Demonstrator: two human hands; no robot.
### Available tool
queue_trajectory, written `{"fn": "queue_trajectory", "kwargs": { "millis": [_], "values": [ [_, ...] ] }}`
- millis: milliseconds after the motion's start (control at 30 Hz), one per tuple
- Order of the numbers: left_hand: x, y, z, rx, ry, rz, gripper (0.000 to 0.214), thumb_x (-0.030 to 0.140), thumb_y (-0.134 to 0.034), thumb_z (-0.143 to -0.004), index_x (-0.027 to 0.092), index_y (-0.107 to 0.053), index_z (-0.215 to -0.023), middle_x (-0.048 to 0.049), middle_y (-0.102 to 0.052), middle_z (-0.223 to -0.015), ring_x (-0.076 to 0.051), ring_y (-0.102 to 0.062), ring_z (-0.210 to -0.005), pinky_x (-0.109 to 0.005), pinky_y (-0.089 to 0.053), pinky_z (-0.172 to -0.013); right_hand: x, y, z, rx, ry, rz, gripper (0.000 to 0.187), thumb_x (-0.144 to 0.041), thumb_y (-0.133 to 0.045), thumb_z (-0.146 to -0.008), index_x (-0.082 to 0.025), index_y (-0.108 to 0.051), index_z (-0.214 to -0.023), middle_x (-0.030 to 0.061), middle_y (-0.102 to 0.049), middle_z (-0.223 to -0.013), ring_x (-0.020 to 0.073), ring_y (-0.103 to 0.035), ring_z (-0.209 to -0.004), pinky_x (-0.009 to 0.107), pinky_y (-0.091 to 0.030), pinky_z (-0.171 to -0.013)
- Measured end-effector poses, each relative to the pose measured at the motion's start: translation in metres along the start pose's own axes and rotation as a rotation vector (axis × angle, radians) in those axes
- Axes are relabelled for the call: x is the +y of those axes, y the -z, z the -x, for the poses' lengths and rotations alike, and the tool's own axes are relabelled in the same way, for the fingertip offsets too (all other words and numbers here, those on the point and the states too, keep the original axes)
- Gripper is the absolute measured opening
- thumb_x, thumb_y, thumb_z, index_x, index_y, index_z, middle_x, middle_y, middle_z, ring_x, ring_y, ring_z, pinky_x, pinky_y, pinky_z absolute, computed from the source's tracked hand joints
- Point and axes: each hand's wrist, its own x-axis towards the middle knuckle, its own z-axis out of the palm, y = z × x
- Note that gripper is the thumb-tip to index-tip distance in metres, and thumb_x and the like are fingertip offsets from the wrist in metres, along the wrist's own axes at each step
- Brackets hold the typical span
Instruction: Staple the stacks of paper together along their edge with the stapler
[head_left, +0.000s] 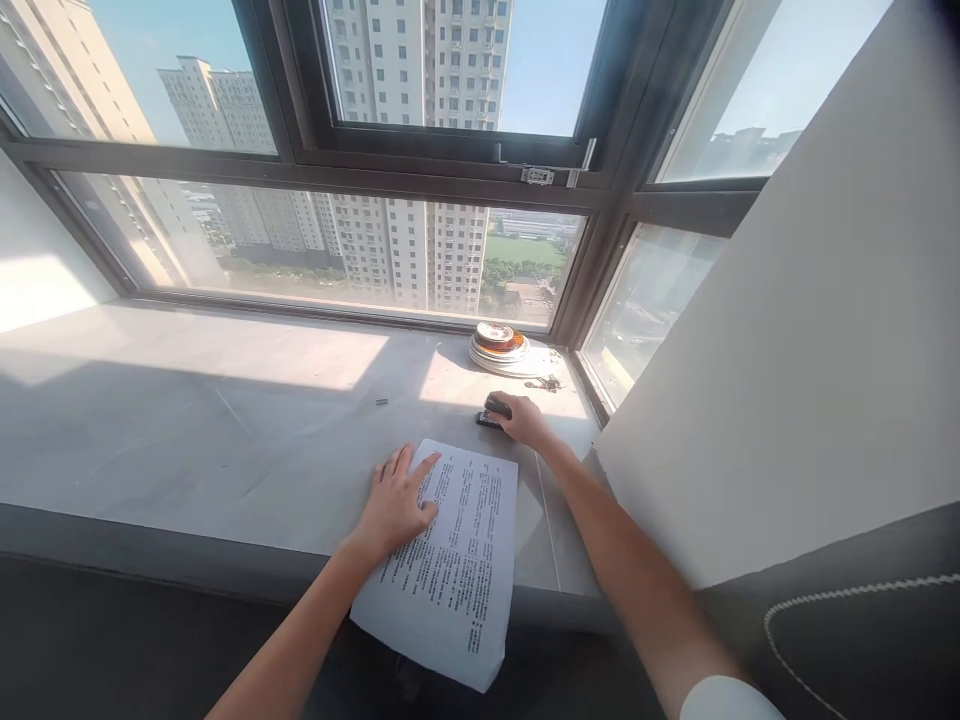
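Printed sheets of paper (472,550) lie on the window sill, their lower end sticking out past its front edge. My left hand (394,505) rests with fingers spread on the left side of the paper. Beyond the paper's upper right corner, my right hand (523,420) is closed around a small black stapler (491,412) standing on the sill. The fingers partly cover the stapler. A short strip of staples (382,402) lies on the sill to the left of it.
A stack of round plates or coils (499,350) sits in the far right corner of the sill (187,420), with a small dark cluttered item (546,384), perhaps keys, before it. Dark-framed windows (442,175) rise behind. A white wall (795,330) slants at the right, near a beaded cord (847,592).
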Motion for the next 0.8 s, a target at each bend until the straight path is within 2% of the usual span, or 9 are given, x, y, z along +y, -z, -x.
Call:
{"fn": "queue_trajectory", "kwargs": {
  "millis": [67, 133, 200, 300, 367, 467, 567, 633, 800],
  "values": [
    [-0.007, 0.009, -0.026, -0.077, -0.097, -0.002, 0.085, 0.019, -0.06, -0.085, 0.033, -0.043, -0.167, -0.0081, -0.021, -0.182, -0.041, -0.016, -0.168, -0.067, -0.018, -0.131, 0.002, -0.006, -0.003, 0.029, 0.042, 0.019, 0.041, -0.033, -0.067, -0.1, -0.026, -0.067, -0.14, 0.009, -0.077, -0.13, 0.0289, -0.07, -0.117, 0.035, -0.05, -0.095],
    [-0.011, 0.019, -0.057, -0.155, -0.243, -0.007, 0.085, 0.018, -0.06, -0.084, 0.035, -0.045, -0.165, -0.0045, -0.025, -0.181, -0.039, -0.017, -0.167, -0.067, -0.014, -0.133, 0.004, -0.009, -0.002, 0.038, 0.087, 0.039, 0.04, -0.033, -0.064, -0.102, -0.026, -0.066, -0.141, 0.0085, -0.078, -0.127, 0.028, -0.07, -0.113, 0.035, -0.05, -0.094],
    [-0.012, 0.027, -0.09, -0.199, -0.367, -0.011, 0.068, 0.021, -0.06, -0.086, 0.032, -0.058, -0.154, -0.0055, -0.042, -0.173, -0.037, -0.032, -0.162, -0.064, -0.022, -0.131, 0.005, -0.009, -0.001, 0.031, 0.121, 0.054, 0.038, -0.033, -0.062, -0.103, -0.027, -0.065, -0.14, 0.0078, -0.078, -0.122, 0.027, -0.07, -0.109, 0.033, -0.049, -0.091],
    [-0.01, 0.032, -0.13, -0.195, -0.48, -0.016, 0.033, 0.032, -0.057, -0.096, 0.025, -0.073, -0.124, -0.0105, -0.064, -0.148, -0.033, -0.057, -0.137, -0.055, -0.04, -0.12, 0.006, -0.007, -0.001, 0.027, 0.133, 0.078, 0.036, -0.031, -0.061, -0.103, -0.026, -0.065, -0.138, 0.0078, -0.078, -0.118, 0.0258, -0.069, -0.104, 0.033, -0.047, -0.089],
    [-0.01, 0.032, -0.148, -0.191, -0.553, -0.004, 0.033, 0.035, -0.057, -0.098, 0.024, -0.071, -0.125, -0.0111, -0.067, -0.141, -0.032, -0.06, -0.13, -0.052, -0.043, -0.117, 0.006, -0.007, -0.002, 0.031, 0.13, 0.098, 0.033, -0.03, -0.061, -0.103, -0.025, -0.066, -0.135, 0.0079, -0.077, -0.115, 0.0252, -0.067, -0.101, 0.033, -0.046, -0.088],
    [-0.018, 0.029, -0.162, -0.187, -0.668, 0.025, 0.044, 0.033, -0.058, -0.097, 0.028, -0.064, -0.14, -0.0084, -0.059, -0.156, -0.033, -0.053, -0.14, -0.055, -0.036, -0.122, 0.009, -0.008, -0.004, 0.033, 0.157, 0.11, 0.031, -0.03, -0.061, -0.103, -0.026, -0.064, -0.133, 0.0073, -0.076, -0.108, 0.0244, -0.065, -0.095, 0.033, -0.044, -0.084],
    [-0.026, 0.024, -0.166, -0.189, -0.776, 0.016, 0.034, 0.031, -0.059, -0.095, 0.028, -0.069, -0.127, -0.0058, -0.053, -0.164, -0.037, -0.046, -0.148, -0.058, -0.03, -0.125, 0.014, -0.01, -0.004, 0.04, 0.209, 0.102, 0.031, -0.029, -0.061, -0.103, -0.025, -0.062, -0.133, 0.0069, -0.075, -0.103, 0.0243, -0.063, -0.09, 0.034, -0.043, -0.082],
    [-0.028, 0.022, -0.168, -0.196, -0.817, 0.026, 0.03, 0.036, -0.062, -0.096, 0.027, -0.069, -0.124, -0.0073, -0.057, -0.158, -0.036, -0.051, -0.141, -0.055, -0.035, -0.12, 0.015, -0.01, -0.003, 0.05, 0.226, 0.108, 0.03, -0.028, -0.06, -0.103, -0.025, -0.061, -0.133, 0.0072, -0.074, -0.103, 0.0245, -0.063, -0.09, 0.035, -0.043, -0.083],
    [-0.028, 0.016, -0.171, -0.176, -0.796, 0.027, 0.052, 0.052, -0.06, -0.101, 0.035, -0.06, -0.15, -0.0093, -0.065, -0.134, -0.031, -0.061, -0.117, -0.048, -0.044, -0.103, 0.012, -0.008, -0.002, 0.039, 0.234, 0.135, 0.028, -0.027, -0.058, -0.105, -0.024, -0.06, -0.132, 0.0068, -0.071, -0.1, 0.0239, -0.06, -0.088, 0.035, -0.041, -0.081]
  ]
}}
